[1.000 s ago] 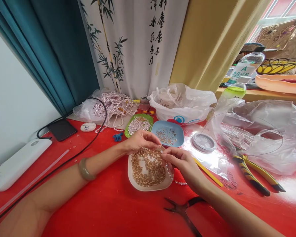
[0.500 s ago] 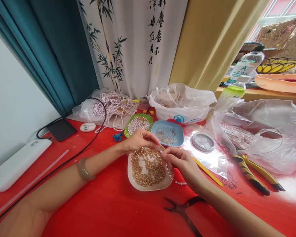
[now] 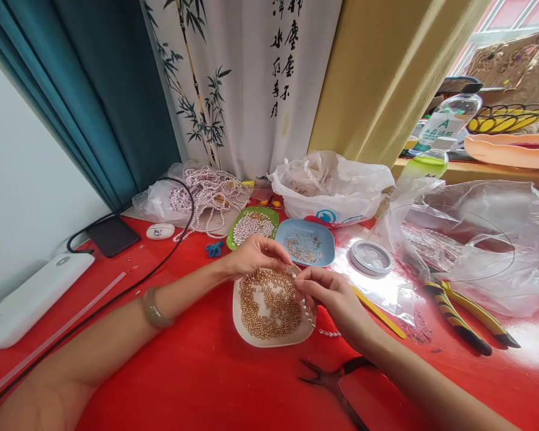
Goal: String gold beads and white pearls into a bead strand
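Observation:
Over a white tray (image 3: 241, 328) of gold beads (image 3: 269, 305), my two hands meet at the fingertips. My left hand (image 3: 261, 256), a bangle on its wrist, is closed in a pinch on the end of a bead string. My right hand (image 3: 326, 290) pinches the same bead string (image 3: 309, 312) just beside it. The string's pearly beads hang below my right fingers, across the tray's rim and onto the red table. Dark-handled pliers (image 3: 330, 380) lie with jaws spread in front of the tray, partly under my right forearm.
Behind the tray sit a green dish (image 3: 254, 226) of pale beads and a blue dish (image 3: 312, 239) with small metal pieces. Yellow-black pliers (image 3: 465, 314) and a plastic bag (image 3: 489, 239) lie right. A black cable (image 3: 161, 263) curves across the left. Pearl strands (image 3: 211, 194) heap at the back.

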The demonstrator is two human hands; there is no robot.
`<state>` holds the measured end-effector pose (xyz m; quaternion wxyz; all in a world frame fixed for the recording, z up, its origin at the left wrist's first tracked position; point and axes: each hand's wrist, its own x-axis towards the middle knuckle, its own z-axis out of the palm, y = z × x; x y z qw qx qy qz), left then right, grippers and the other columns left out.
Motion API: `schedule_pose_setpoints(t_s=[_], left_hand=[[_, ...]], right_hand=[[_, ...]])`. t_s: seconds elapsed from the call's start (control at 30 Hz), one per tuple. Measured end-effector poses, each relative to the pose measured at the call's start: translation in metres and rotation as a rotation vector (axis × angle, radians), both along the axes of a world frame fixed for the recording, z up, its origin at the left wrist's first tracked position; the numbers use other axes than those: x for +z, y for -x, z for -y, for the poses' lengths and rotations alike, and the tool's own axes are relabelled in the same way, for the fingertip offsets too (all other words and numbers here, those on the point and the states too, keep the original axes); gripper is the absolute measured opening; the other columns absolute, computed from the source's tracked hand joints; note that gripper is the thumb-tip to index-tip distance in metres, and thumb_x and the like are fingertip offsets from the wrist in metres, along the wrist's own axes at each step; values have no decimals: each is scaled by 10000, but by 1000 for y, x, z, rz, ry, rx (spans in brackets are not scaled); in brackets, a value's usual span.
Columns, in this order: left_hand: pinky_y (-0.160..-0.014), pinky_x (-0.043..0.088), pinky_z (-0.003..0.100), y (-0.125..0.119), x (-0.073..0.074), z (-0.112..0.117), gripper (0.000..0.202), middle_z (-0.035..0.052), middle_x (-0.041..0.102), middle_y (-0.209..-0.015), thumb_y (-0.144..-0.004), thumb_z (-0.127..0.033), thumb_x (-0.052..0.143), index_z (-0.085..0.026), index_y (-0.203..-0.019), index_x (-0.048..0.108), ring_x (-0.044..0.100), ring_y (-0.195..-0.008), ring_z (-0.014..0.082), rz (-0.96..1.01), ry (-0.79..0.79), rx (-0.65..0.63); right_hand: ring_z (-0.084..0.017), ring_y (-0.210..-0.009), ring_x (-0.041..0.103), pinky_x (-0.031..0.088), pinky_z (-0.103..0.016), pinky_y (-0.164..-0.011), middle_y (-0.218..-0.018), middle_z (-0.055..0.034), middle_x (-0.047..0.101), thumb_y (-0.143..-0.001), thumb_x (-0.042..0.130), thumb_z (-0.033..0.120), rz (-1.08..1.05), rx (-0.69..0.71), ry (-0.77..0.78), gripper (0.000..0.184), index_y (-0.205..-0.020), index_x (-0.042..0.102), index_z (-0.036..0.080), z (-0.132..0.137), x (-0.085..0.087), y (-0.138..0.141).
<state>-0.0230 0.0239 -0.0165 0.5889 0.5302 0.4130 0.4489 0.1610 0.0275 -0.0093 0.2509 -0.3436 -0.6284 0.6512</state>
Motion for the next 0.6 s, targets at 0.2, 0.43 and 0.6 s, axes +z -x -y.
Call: schedule_pose_setpoints(t_s=[0.2,0.43,0.6], left_hand=[[-589,429,206,-1,0,0,78,-2,610,-628,-564,-139,707,-138,-635,673,534,-589,75,7,-18,-6],[-600,424,222,0,-2,-1,81,2,609,-629,-567,-134,703,-129,-640,669,533,-589,81,-6,-6,1],[-603,423,219,0,-1,0,74,1,612,-638,-565,-126,699,-128,-632,666,538,-602,81,-18,-23,-12]], right_hand=[[-72,-430,400,327,-214,-457,-513,30,510,-736,525,248,12,0,-21,178,-577,543,170,1,0,0],[-68,-434,405,324,-208,-456,-511,27,514,-740,524,226,-3,4,-10,175,-577,543,165,0,-1,-1],[-66,-428,401,327,-209,-452,-503,30,510,-735,529,231,-7,5,-15,181,-567,545,165,1,0,0]])
